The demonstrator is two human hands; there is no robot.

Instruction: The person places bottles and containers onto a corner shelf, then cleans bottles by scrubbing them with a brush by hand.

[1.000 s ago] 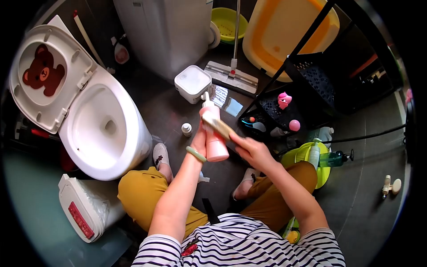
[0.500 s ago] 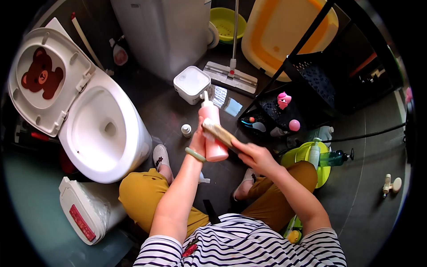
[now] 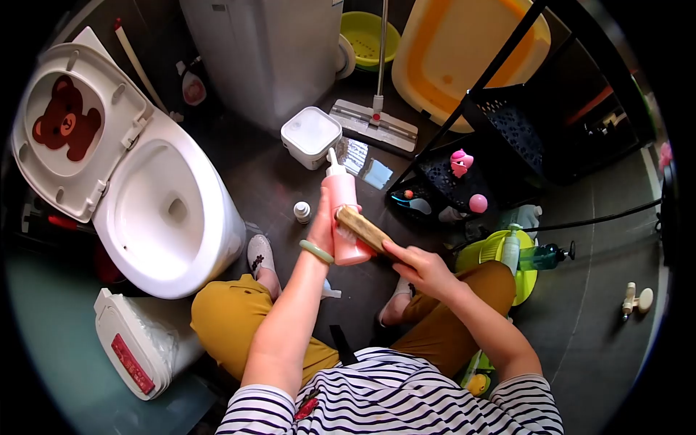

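Observation:
A pink pump bottle [image 3: 339, 190] with a white pump top is held tilted in front of me. My left hand [image 3: 321, 226] wraps round its left side, with a pale green bangle on the wrist. In my right hand [image 3: 424, 270] is a wooden-backed brush [image 3: 365, 230], gripped at its lower right end. The brush's pale bristles press against the bottle's front, partly hidden by the wood. On the floor just left of the bottle stands a small white-capped bottle [image 3: 301, 212].
To the left are an open toilet [image 3: 225, 217] and a white bin [image 3: 138, 348]. Ahead stand a lidded white tub [image 3: 312, 130], a flat mop [image 3: 373, 125] and a folded yellow-and-white basin [image 3: 467, 43]. A black rack [image 3: 507, 138] and a green basin [image 3: 525, 286] holding bottles are on the right.
The brush has shifted slightly down and right along the bottle and turned, its wooden back now facing up more. My left hand still holds the bottle in nearly the same place.

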